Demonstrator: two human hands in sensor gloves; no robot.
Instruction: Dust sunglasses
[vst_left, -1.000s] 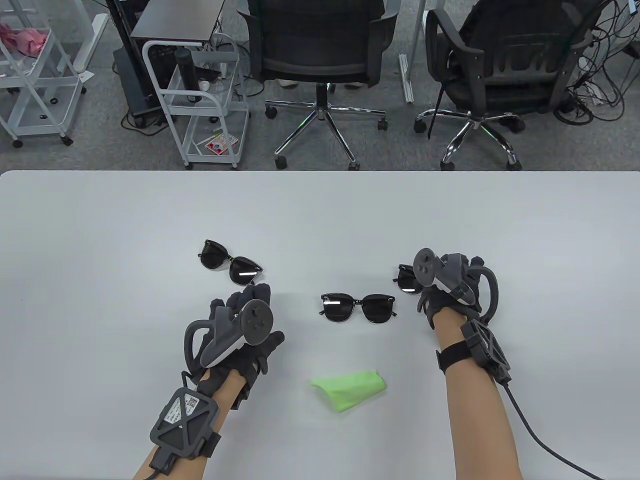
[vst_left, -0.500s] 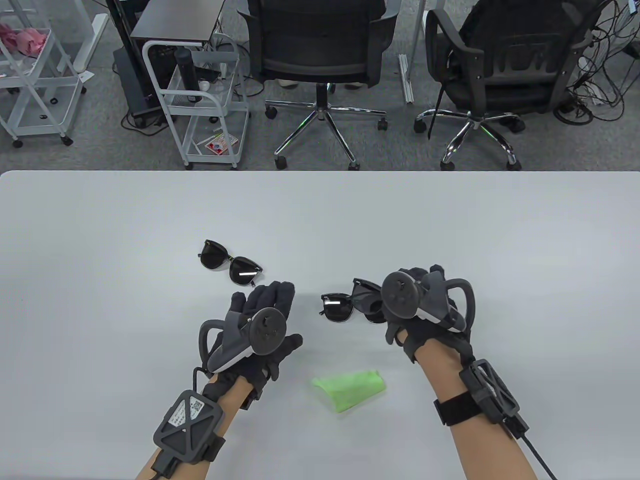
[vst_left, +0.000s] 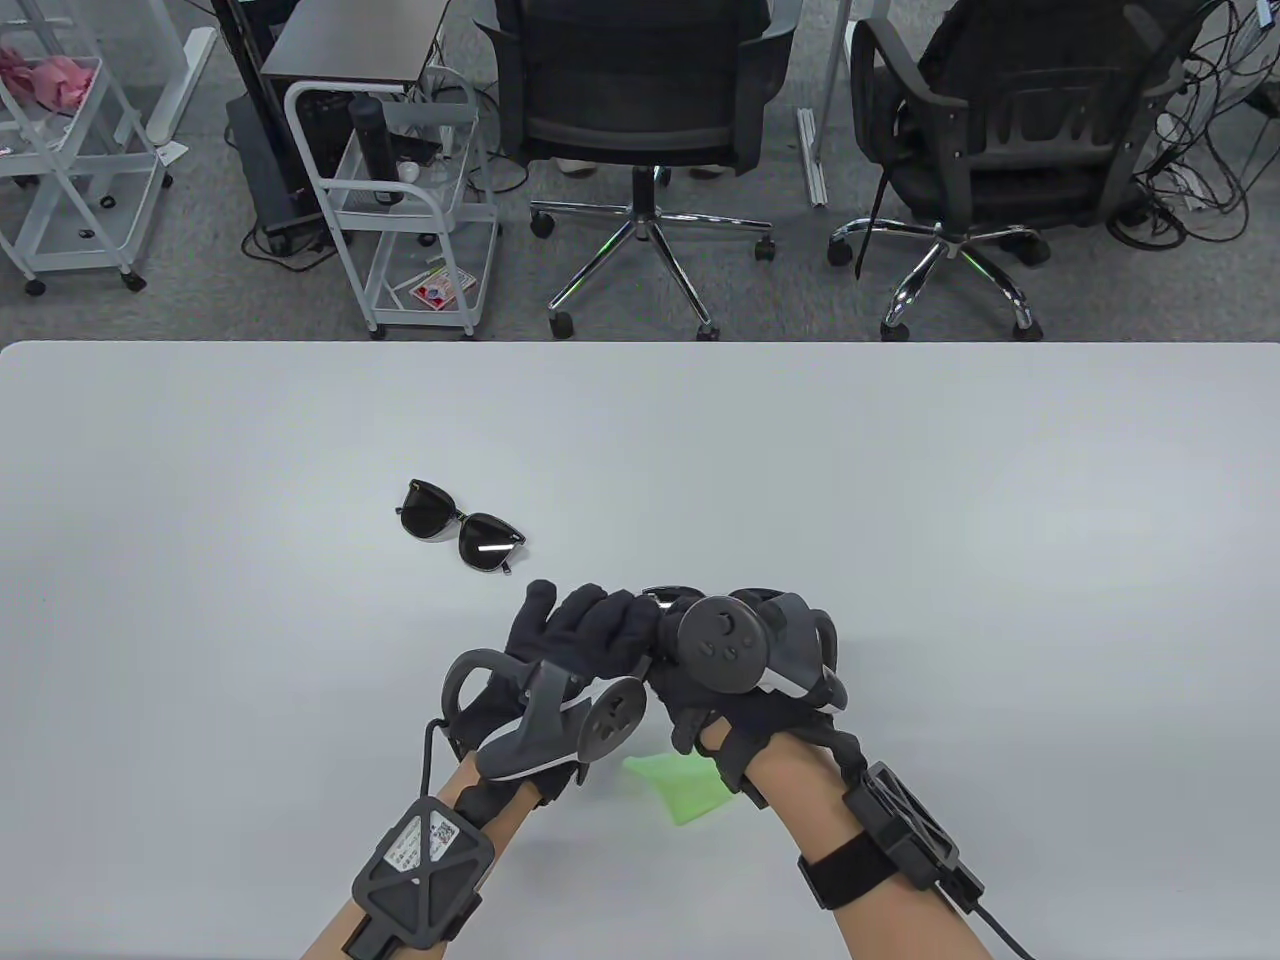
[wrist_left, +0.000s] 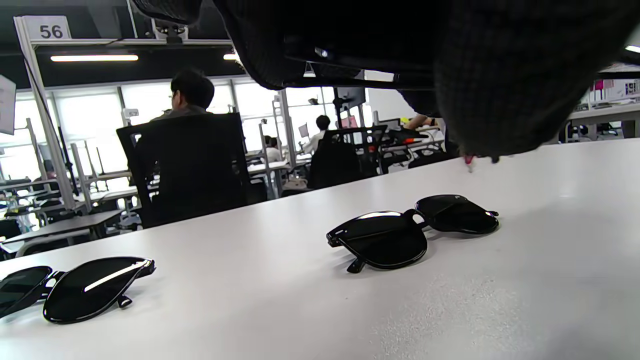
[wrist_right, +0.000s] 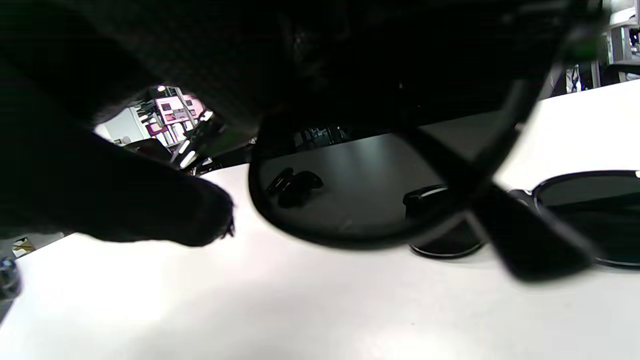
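Sunglasses handover above the surface (vst_left: 900, 470).
I held the lifted pair of sunglasses (wrist_right: 360, 200) pinched in my right hand (vst_left: 745, 665), just over the middle pair (wrist_left: 412, 232) lying below; my left hand (vst_left: 575, 640) met it at the frame, though whether its grip had closed I could not tell. Best, I judged, to take the frame by its rim, off the lenses, freeing my right for the green cloth (vst_left: 685, 790).
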